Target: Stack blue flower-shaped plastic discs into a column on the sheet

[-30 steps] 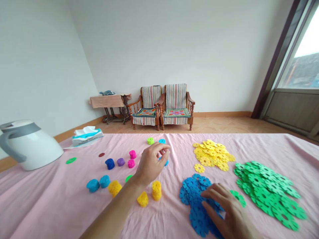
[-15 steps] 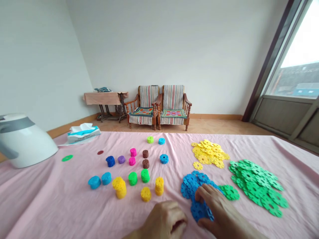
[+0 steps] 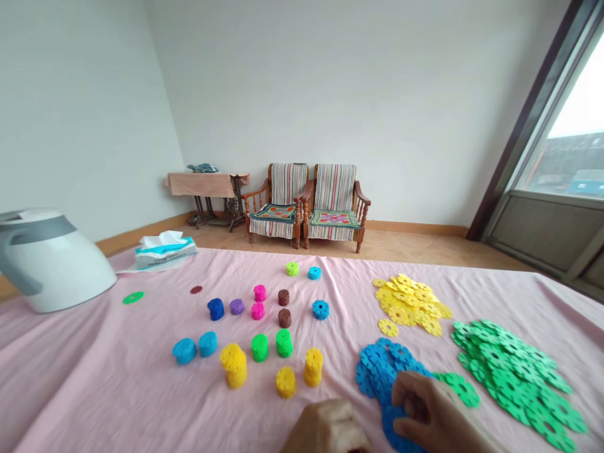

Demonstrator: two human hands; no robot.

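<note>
Disc stacks (image 3: 284, 343) ranged mid-frame; yellow pile (image 3: 406, 305), green pile (image 3: 512, 377), blue pile (image 3: 372, 371) left loose at right. Right hand (image 3: 431, 409) curled on blue pile, grip unclear; left hand (image 3: 328, 431) seemingly closed, contents hidden.

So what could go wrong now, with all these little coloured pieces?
The blue discs seem to touch a small patch of green discs, so the right hand might push them together and mix the colours. The tall yellow stack stands on wrinkled pink cloth and could tip if the cloth gets tugged. The left hand is close to the shorter yellow stack and might knock it.
</note>
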